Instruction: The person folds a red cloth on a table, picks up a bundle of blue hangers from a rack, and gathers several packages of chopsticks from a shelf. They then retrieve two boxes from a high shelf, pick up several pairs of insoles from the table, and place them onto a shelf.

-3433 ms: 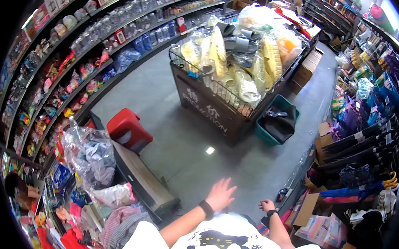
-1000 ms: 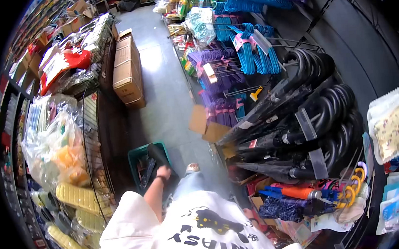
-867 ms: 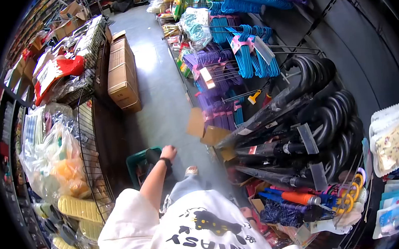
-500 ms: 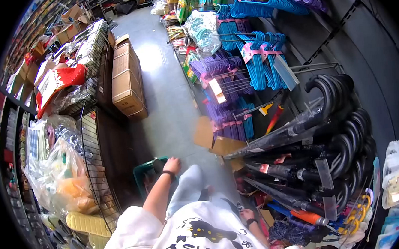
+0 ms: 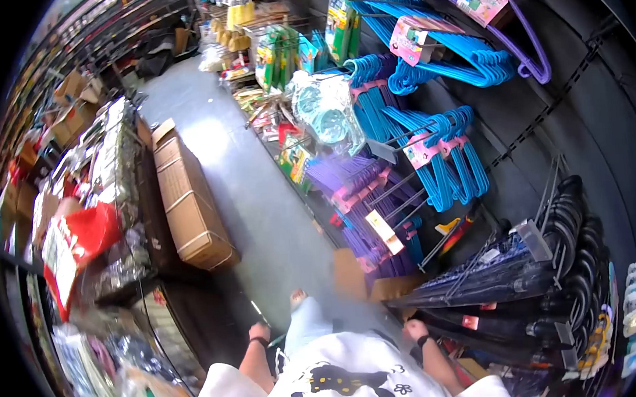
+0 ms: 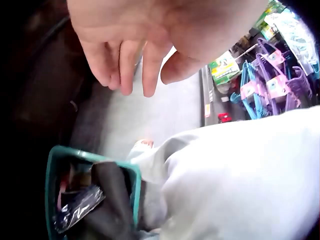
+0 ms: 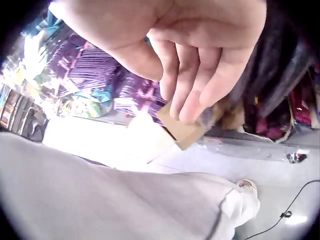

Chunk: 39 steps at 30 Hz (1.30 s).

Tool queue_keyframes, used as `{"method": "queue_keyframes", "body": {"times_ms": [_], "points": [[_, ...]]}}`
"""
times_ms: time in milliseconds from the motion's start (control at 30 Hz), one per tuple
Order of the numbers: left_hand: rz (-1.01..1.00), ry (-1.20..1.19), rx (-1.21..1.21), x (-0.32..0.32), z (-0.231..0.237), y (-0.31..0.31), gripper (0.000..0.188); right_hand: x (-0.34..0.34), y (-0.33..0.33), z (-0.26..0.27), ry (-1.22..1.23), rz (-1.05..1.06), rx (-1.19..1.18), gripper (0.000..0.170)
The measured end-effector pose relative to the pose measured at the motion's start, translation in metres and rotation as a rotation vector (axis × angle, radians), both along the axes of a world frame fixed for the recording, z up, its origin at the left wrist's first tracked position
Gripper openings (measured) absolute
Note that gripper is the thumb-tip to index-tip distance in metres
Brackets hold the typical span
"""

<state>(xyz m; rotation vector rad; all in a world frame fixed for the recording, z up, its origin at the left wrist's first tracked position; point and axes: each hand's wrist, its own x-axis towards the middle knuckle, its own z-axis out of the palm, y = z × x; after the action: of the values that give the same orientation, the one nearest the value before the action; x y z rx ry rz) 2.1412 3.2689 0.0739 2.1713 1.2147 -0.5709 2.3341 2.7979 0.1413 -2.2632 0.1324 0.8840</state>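
My left hand (image 5: 259, 332) hangs at my left side, its fingers loosely bent and nothing in them. Below it, in the left wrist view, stands a teal plastic basket (image 6: 89, 155) on the floor, with a dark grey limp item (image 6: 111, 195) and a plastic-wrapped packet (image 6: 80, 207) inside. At my right side, my right hand (image 5: 416, 330) dangles with slightly curled fingers, also holding nothing. Near it, a cardboard box flap (image 5: 394, 287) juts into the aisle. Beside that hand, bundled black umbrellas (image 5: 479, 290) lean with their hooked handles toward the wall.
A long carton (image 5: 189, 200) lies along the left display stand, which bears a red-and-white item (image 5: 85, 237) and bagged goods. Blue hangers (image 5: 441, 168) and purple hangers (image 5: 358, 188) hang on racks at the right. The grey aisle floor (image 5: 218, 146) runs between them.
The view has turned from the promotion stand to the hanger and umbrella aisle and moved forward. My left hand, earlier at the teal basket, has dropped to my side; the umbrellas appear lower in view.
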Motion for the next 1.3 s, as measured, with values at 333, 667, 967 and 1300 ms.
{"method": "queue_keyframes", "body": {"times_ms": [333,667,967,1300], "points": [[-0.056,-0.671,0.028,0.161,0.025,0.168,0.022,0.073,0.182,0.023,-0.005,0.026,0.288,0.016],[0.109,-0.354,-0.068,0.059,0.016,0.142,0.026,0.139,0.256,-0.004,0.141,0.267,0.052,0.019],[0.252,-0.113,-0.155,0.084,-0.007,0.185,0.026,0.248,0.407,-0.001,0.080,0.263,0.337,0.020],[0.138,-0.514,-0.130,0.296,-0.011,0.306,0.028,0.302,0.463,0.033,-0.068,0.592,0.135,0.027]]}}
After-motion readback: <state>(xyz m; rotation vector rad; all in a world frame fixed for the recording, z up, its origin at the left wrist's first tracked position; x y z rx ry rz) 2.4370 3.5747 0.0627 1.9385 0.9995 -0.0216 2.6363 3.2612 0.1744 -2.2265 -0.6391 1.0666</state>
